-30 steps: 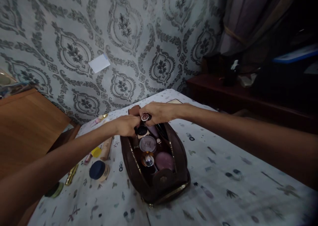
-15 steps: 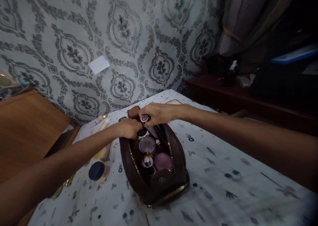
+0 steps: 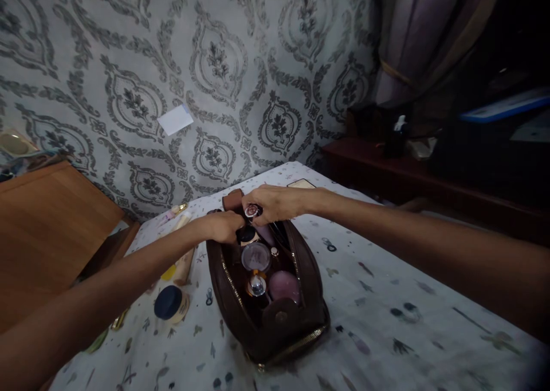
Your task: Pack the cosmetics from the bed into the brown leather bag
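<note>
A dark brown makeup bag (image 3: 311, 265) lies unzipped on the patterned bedsheet, its mouth facing me. My left hand (image 3: 226, 227) is closed on the bag's far left edge, fingertips hidden inside. At the far end, my right hand (image 3: 275, 203) curls its fingers down into the opening. A small round piece (image 3: 252, 210) with a pale rim and reddish centre shows at those fingers; what they grip is hidden. Just below is a lavender tube (image 3: 265, 234). Inside the bag are a round clear-lidded compact (image 3: 256, 257), a shiny ball-shaped cap (image 3: 257, 285) and a pink round item (image 3: 284, 288).
Left of the bag stands a dark-lidded jar (image 3: 168, 303), with several tubes (image 3: 184, 265) beyond it. A flat card-like item (image 3: 301, 183) lies behind my right wrist. A wooden cabinet (image 3: 55, 225) borders the left; a dark red ledge (image 3: 356, 156) is at right.
The whole view has shifted slightly, so the scene sits a little lower. Both hands keep nearly the same places at the bag's far end.
</note>
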The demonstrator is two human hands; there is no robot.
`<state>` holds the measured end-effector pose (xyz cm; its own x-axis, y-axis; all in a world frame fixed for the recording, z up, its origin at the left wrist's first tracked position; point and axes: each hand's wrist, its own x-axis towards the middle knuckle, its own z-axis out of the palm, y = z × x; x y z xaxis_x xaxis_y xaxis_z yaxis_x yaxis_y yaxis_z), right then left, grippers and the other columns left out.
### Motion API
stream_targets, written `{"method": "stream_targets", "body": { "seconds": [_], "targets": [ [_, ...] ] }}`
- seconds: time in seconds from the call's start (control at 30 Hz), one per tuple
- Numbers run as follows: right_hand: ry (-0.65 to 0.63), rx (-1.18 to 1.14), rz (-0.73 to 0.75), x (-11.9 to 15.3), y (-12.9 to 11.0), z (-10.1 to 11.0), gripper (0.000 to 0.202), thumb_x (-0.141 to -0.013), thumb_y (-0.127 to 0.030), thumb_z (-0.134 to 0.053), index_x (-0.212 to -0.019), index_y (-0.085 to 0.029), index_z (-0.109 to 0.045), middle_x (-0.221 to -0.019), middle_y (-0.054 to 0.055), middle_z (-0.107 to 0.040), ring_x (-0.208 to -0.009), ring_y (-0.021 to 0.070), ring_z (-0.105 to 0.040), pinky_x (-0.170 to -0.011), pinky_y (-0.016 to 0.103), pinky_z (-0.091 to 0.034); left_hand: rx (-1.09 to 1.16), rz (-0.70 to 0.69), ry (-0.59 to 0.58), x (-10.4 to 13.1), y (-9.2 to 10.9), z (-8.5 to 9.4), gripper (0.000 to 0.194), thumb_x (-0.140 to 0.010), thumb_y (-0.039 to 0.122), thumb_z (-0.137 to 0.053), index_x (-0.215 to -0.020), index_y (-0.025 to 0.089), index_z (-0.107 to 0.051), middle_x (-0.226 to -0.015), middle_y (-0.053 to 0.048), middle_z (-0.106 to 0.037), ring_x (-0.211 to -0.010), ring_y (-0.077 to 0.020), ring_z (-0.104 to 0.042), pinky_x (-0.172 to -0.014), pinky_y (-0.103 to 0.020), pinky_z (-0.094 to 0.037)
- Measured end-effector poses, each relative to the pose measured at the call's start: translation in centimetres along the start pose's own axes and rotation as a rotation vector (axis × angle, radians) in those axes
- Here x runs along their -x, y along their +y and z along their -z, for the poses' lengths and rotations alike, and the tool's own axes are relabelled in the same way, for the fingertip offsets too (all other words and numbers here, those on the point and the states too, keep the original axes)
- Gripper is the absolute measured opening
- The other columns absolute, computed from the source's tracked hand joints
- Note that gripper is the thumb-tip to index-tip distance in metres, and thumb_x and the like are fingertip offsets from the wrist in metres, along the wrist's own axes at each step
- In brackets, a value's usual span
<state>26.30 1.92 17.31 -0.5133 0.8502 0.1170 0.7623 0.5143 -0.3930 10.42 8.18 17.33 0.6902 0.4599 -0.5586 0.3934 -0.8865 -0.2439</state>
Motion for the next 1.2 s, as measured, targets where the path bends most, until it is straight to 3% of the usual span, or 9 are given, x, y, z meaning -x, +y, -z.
{"method": "stream_targets", "body": {
  "seconds": [0.17, 0.27, 0.5, 0.6, 0.73, 0.9, 1.2],
  "targets": [
    [-0.004, 0.008, 0.007, 0.0, 0.2, 0.0, 0.012, -0.070, -0.016, -0.062, -0.074, -0.020, -0.051, -0.065, -0.005, -0.051, -0.061, 0.0121, -0.045, -0.058, 0.024, -0.031, 0.073, -0.032, 0.040, 0.3, -0.5, -0.2, 0.020, -0.071, 0.019, -0.065, -0.089, 0.015, -0.074, -0.087, -0.005, -0.076, -0.077, -0.0190, -0.067, -0.060, -0.022, -0.045],
    [0.002, 0.018, 0.012, 0.0, 0.2, -0.1, 0.013, -0.071, -0.017, -0.062, -0.072, -0.020, -0.050, -0.064, -0.006, -0.049, -0.061, 0.0120, -0.044, -0.058, 0.024, -0.030, 0.096, -0.031, 0.041, 0.5, -0.9, -0.1, 0.026, -0.068, 0.014, -0.067, -0.094, 0.015, -0.073, -0.091, -0.004, -0.076, -0.081, -0.0182, -0.067, -0.064, -0.020, -0.046],
    [-0.002, 0.056, -0.030, 0.1, -0.3, 0.0, 0.012, -0.073, -0.015, -0.063, -0.074, -0.019, -0.052, -0.067, -0.004, -0.051, -0.064, 0.0126, -0.046, -0.059, 0.025, -0.029, -0.059, -0.010, -0.150, 0.6, 0.0, 0.4, 0.045, -0.064, 0.018, -0.072, -0.109, 0.012, -0.068, -0.108, -0.010, -0.073, -0.089, -0.0234, -0.068, -0.069, -0.024, -0.050],
    [-0.007, 0.057, -0.033, 0.1, -0.5, 0.0, 0.013, -0.074, -0.015, -0.063, -0.073, -0.019, -0.050, -0.067, -0.004, -0.050, -0.064, 0.0125, -0.046, -0.058, 0.025, -0.029, -0.150, 0.050, -0.140, 0.5, 0.9, 0.1, 0.044, -0.068, 0.024, -0.072, -0.110, 0.014, -0.068, -0.115, -0.014, -0.071, -0.098, -0.0278, -0.067, -0.076, -0.029, -0.051],
    [-0.002, 0.054, -0.029, 0.1, -0.3, -0.1, 0.013, -0.073, -0.015, -0.064, -0.073, -0.019, -0.051, -0.066, -0.004, -0.051, -0.064, 0.0127, -0.045, -0.058, 0.026, -0.029, -0.180, 0.002, -0.097, 0.4, 1.1, -0.4, 0.031, -0.073, 0.024, -0.068, -0.103, 0.014, -0.071, -0.111, -0.015, -0.072, -0.096, -0.0293, -0.069, -0.079, -0.032, -0.052],
    [0.005, -0.003, -0.021, -0.1, 0.2, -0.4, 0.012, -0.072, -0.012, -0.063, -0.078, -0.018, -0.055, -0.071, -0.003, -0.054, -0.065, 0.0121, -0.046, -0.058, 0.024, -0.030, -0.151, -0.078, -0.102, 0.1, 0.7, -0.8, 0.030, -0.072, 0.017, -0.066, -0.102, 0.014, -0.073, -0.103, -0.013, -0.075, -0.089, -0.0272, -0.070, -0.075, -0.030, -0.052],
    [0.012, 0.046, -0.019, -0.1, -0.1, -0.4, 0.014, -0.071, -0.013, -0.065, -0.075, -0.018, -0.053, -0.068, -0.004, -0.052, -0.063, 0.0112, -0.044, -0.057, 0.023, -0.029, -0.109, -0.043, -0.088, -0.7, 0.4, -1.0, 0.031, -0.066, 0.026, -0.074, -0.097, 0.019, -0.073, -0.099, -0.007, -0.076, -0.087, -0.0227, -0.069, -0.074, -0.025, -0.051]
  ]
}}
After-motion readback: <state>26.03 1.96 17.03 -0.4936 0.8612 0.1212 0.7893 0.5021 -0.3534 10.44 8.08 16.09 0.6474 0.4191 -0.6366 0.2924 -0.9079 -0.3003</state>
